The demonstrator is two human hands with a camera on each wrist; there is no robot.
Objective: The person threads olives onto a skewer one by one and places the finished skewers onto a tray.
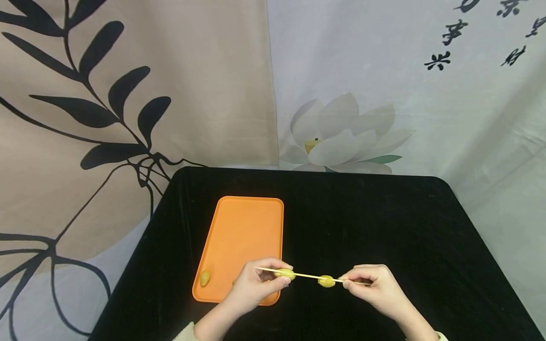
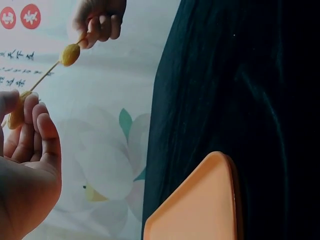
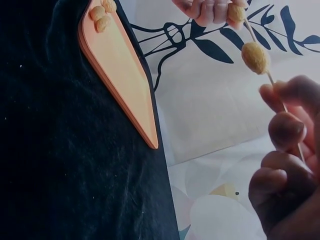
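Observation:
A thin wooden skewer [image 1: 308, 276] is held out between both hands, over the front of the table. My left hand [image 1: 251, 287] pinches a yellow, oval, fruit-like piece [image 1: 286, 273] threaded on it, and the skewer's left end sticks out past this piece. A second yellow oval piece [image 1: 326, 281] sits farther right on the skewer, just short of the right fingertips. My right hand [image 1: 377, 286] pinches the skewer near its right end, thumb against fingers. In the right wrist view the skewer runs on past the right fingertips [image 3: 285, 131].
An orange tray [image 1: 249, 227] lies on the black-covered table [image 1: 362, 222], partly under the left hand. Several loose yellow oval pieces [image 3: 102, 23] rest at its near end; one loose piece [image 1: 205, 278] is by the left rim. Printed curtains [image 1: 217, 85] hang behind the table.

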